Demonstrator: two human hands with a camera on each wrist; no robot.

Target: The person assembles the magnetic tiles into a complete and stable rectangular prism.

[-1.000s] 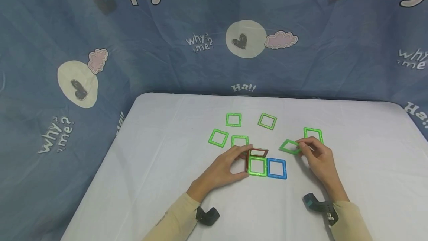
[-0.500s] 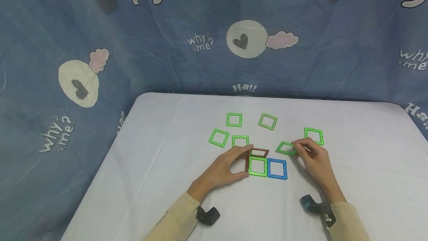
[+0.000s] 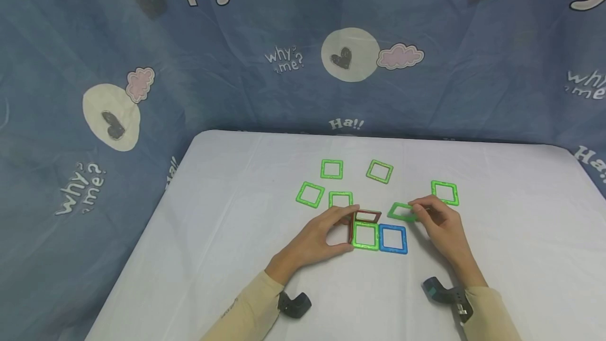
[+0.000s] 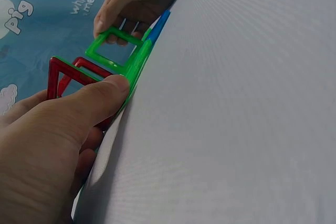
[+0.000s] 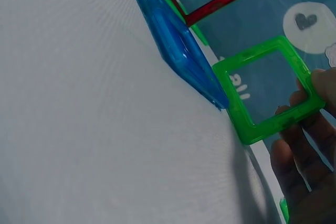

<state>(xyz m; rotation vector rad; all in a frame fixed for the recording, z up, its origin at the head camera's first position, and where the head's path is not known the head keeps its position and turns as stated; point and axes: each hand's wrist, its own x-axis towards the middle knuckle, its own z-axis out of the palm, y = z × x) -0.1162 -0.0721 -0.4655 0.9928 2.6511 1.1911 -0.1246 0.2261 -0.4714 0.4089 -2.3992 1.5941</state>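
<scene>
In the head view my left hand (image 3: pixel 312 238) grips an upright red square magnetic tile (image 3: pixel 351 230), thumb at its near end and fingers at its far end. That tile stands along the left side of a flat green tile (image 3: pixel 365 248). A second red tile (image 3: pixel 369 211) stands on the green tile's far side. Flush against the green tile's right lies a blue tile (image 3: pixel 393 250). My right hand (image 3: pixel 444 223) pinches another green tile (image 5: pixel 239 109) by its right edge, tilted and raised off the table, beyond the blue one. My left fingers partly hide the red tile.
Loose green tiles lie around: one (image 3: pixel 331 177) and another (image 3: pixel 379 180) at the back, one (image 3: pixel 309 204) at left, one (image 3: pixel 340 193) just behind the left hand, one (image 3: pixel 445 203) behind the right hand. All rest on a white-covered table (image 3: pixel 236 183) before a blue printed curtain (image 3: pixel 227 78).
My right hand has moved a little left with its green tile, closer to the red and blue tiles. My left hand and the joined tiles have stayed in place.
</scene>
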